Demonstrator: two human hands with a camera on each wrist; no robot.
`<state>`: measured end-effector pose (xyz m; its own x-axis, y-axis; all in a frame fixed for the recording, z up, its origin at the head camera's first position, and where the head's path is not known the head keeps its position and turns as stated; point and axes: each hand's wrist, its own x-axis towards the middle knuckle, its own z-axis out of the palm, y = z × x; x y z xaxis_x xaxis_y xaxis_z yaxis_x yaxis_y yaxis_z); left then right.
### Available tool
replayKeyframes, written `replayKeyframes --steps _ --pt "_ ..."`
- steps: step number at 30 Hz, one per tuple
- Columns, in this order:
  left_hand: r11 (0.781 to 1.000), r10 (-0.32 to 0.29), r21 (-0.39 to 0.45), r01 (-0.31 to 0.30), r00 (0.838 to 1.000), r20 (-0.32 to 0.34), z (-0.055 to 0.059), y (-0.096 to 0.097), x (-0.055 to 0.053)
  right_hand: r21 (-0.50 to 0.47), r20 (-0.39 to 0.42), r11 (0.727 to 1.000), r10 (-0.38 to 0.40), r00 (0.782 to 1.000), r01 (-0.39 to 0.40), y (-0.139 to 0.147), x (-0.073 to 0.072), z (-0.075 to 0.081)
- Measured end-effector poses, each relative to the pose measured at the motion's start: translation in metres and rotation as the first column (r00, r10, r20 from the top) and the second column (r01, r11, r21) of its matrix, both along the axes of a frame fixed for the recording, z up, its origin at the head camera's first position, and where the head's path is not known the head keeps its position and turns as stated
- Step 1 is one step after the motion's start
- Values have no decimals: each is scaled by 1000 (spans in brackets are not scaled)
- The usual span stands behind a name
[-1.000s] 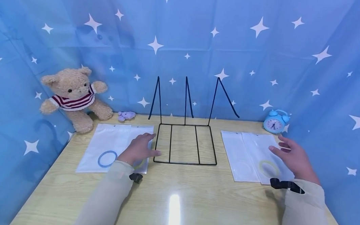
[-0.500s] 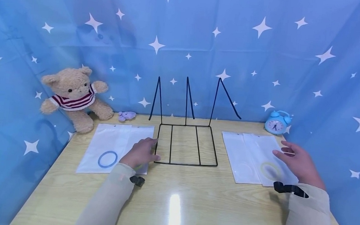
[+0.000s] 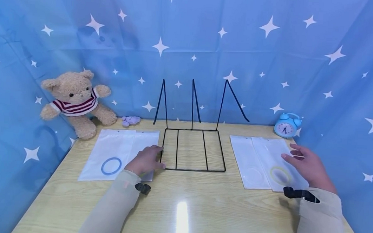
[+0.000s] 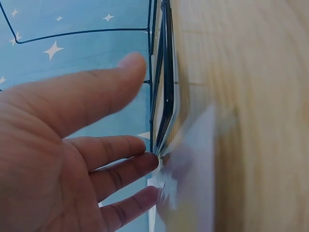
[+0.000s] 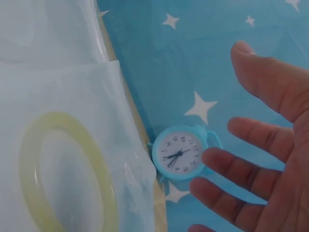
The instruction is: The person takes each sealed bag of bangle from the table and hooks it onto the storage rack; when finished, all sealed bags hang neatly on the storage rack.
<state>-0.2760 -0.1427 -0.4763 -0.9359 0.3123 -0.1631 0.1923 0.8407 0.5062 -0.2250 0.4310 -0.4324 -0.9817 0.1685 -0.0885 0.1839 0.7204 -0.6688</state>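
A black wire rack (image 3: 191,170) with three bent upright prongs stands mid-table. My left hand (image 3: 144,160) is at its left side, thumb and fingers apart; the left wrist view has the fingertips (image 4: 150,162) close to the wire, and I cannot tell if they touch. Beneath that hand lies a white translucent bag (image 3: 141,140), partly overlapping another bag (image 3: 112,144) with a blue ring (image 3: 111,166). My right hand (image 3: 310,168) hovers by the right-hand bag (image 3: 268,149), holding nothing. That bag has a yellow ring (image 3: 271,174); the bag beside it (image 3: 242,151) shows a pale ring.
At the back left sits a teddy bear (image 3: 76,96) in a striped top, with a small purple toy (image 3: 130,120) near it. A light-blue alarm clock (image 3: 285,128) stands at the back right. A starry blue curtain (image 3: 194,32) encloses the table (image 3: 156,213).
Over the last second, my left hand has moved slightly down toward the table's front. My right hand has shifted a little to the right. Rack and bags look unmoved.
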Motion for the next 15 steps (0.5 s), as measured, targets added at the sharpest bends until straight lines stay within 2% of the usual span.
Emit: replayKeyframes --steps 8,15 --pt "1000 7 -19 -7 1000 17 -4 0 0 1 16 1000 -1 1000 1 6 1 -5" --pt "999 3 -36 -3 1000 -5 -3 0 -2 -23 43 999 -29 999 30 13 -1 -5"
